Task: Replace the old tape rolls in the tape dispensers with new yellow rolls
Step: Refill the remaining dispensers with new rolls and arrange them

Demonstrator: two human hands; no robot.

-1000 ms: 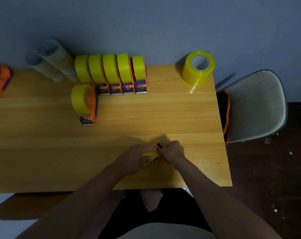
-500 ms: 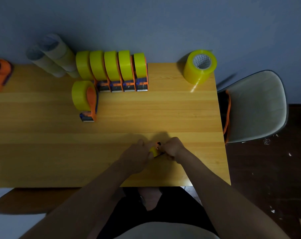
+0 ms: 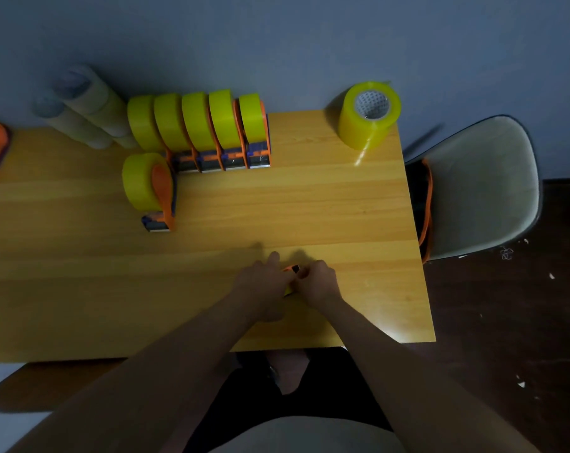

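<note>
Your left hand [image 3: 260, 286] and right hand [image 3: 316, 282] are both curled tight around one small tape dispenser [image 3: 291, 269] near the table's [image 3: 358, 207] front edge. Hold it steady and thread the yellow tape slowly. New yellow rolls [image 3: 370, 114] wait far right. No words can be read anywhere.

Wooden table [image 3: 309, 204], row of yellow-loaded tape dispensers [image 3: 211, 132], lone dispenser [image 3: 153, 188], yellow roll stack [image 3: 368, 116], pale rolls [image 3: 84, 106]
</note>
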